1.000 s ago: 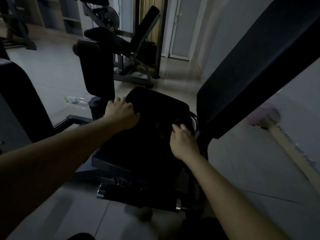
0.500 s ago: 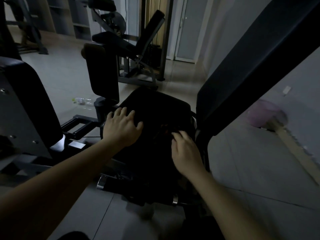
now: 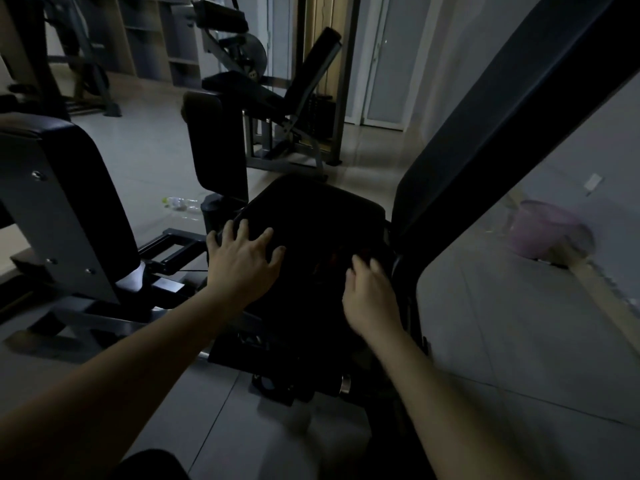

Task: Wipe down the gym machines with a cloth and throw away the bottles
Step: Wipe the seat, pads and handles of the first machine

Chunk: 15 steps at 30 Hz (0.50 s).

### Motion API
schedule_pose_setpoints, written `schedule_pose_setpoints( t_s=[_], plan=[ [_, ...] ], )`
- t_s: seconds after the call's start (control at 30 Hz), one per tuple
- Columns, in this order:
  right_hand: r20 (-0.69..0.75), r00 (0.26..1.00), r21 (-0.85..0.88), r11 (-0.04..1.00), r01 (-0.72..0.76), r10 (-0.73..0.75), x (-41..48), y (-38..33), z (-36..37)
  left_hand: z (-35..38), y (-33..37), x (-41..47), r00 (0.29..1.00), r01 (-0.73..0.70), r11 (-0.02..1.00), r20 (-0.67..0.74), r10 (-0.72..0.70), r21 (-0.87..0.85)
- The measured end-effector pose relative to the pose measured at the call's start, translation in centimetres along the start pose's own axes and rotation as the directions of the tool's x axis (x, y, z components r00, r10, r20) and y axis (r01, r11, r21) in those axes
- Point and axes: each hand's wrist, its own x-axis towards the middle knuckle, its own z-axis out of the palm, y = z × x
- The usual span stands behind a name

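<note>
- Black padded vinyl, smooth and faintly shiny, covers the seat pad (image 3: 318,209) of the nearest machine, a square shape with rounded corners.
- The left hand (image 3: 242,268) lies flat on the near-left corner of the seat pad, fingers straight and fanned apart, holding nothing.
- The right hand (image 3: 372,299) sits on the right side of the seat pad, close to the foot of the backrest. Its fingers (image 3: 362,266) bend downward and are blurred, and a dim reddish patch shows just beside them. In this gloom I cannot tell whether it grips a cloth or anything at all.
- The backrest (image 3: 502,109) is a long flat slab in the same black padding, leaning steeply up to the right.
- The bottle (image 3: 181,204) is clear, crinkled plastic. It lies on its side on the floor to the left of the seat, well apart from both hands, with a pale yellow-green cap at its left end.
- The floor (image 3: 138,161) is pale glossy tile with thin joints.
- A side pad (image 3: 83,188) at far left is a round-edged black cushion backed by a grey metal plate with round bolts.
- A tall, narrow upright pad (image 3: 216,143) stands on a round post between the bottle and the seat.
- A bin (image 3: 543,230), a round tub of pale lilac plastic, sits against the right wall, blurred.
- A second machine (image 3: 284,98) stands behind, with a metal frame and tilted black pads.
</note>
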Motion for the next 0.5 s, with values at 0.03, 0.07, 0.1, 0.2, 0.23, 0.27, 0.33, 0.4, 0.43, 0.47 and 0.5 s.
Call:
schedule_pose_setpoints(
  t_s=[0.03, 0.07, 0.1, 0.2, 0.23, 0.27, 0.33, 0.4, 0.43, 0.47, 0.5],
  plan=[
    [0.021, 0.998, 0.02, 0.998, -0.059, 0.058, 2.5, 0.2, -0.3, 0.2, -0.2, 0.0, 1.0, -0.01, 1.0, -0.005, 0.01, -0.003],
    [0.027, 0.992, 0.058, 0.991, -0.123, 0.122, 4.6, 0.3, -0.6, 0.3, -0.4, -0.1, 1.0, -0.017, 1.0, -0.007, 0.017, -0.009],
    [0.022, 0.984, 0.103, 0.979, -0.177, 0.176, 6.3, 0.3, -0.8, 0.4, -0.6, -0.2, 1.0, -0.021, 1.0, -0.013, 0.021, -0.014],
    [-0.019, 0.977, 0.229, 0.952, -0.204, 0.214, 6.0, 0.3, -0.4, 0.5, -0.7, -0.2, 0.999, -0.033, 0.999, -0.036, 0.033, -0.011],
    [-0.042, 0.981, 0.256, 0.951, -0.172, 0.188, 4.3, 0.4, -0.2, 0.5, -0.7, -0.3, 0.999, -0.032, 0.999, -0.04, 0.031, -0.013],
    [-0.07, 0.986, 0.279, 0.952, -0.129, 0.154, 2.2, 0.6, 0.0, 0.5, -0.5, -0.4, 0.999, -0.028, 0.999, -0.045, 0.028, -0.016],
    [-0.141, 0.987, 0.304, 0.952, -0.03, 0.076, -1.9, 0.6, 0.0, 0.4, -0.2, -0.7, 0.998, -0.017, 1.0, -0.066, 0.016, -0.015],
    [-0.19, 0.982, 0.27, 0.962, 0.041, 0.011, -4.7, 0.7, -0.1, 0.4, 0.0, -0.8, 0.996, -0.012, 1.0, -0.094, 0.012, -0.009],
    [-0.196, 0.98, 0.221, 0.972, 0.082, -0.038, -5.9, 0.7, -0.2, 0.4, 0.1, -0.9, 0.995, -0.009, 1.0, -0.101, 0.009, -0.003],
    [-0.198, 0.975, 0.119, 0.985, 0.128, -0.102, -6.8, 0.6, -0.3, 0.4, 0.1, -0.9, 0.995, -0.005, 1.0, -0.103, 0.005, 0.007],
    [-0.19, 0.965, -0.03, 0.984, 0.178, -0.18, -7.6, 0.5, -0.3, 0.3, 0.2, -1.0, 0.995, -0.002, 1.0, -0.098, 0.003, 0.011]
  ],
)
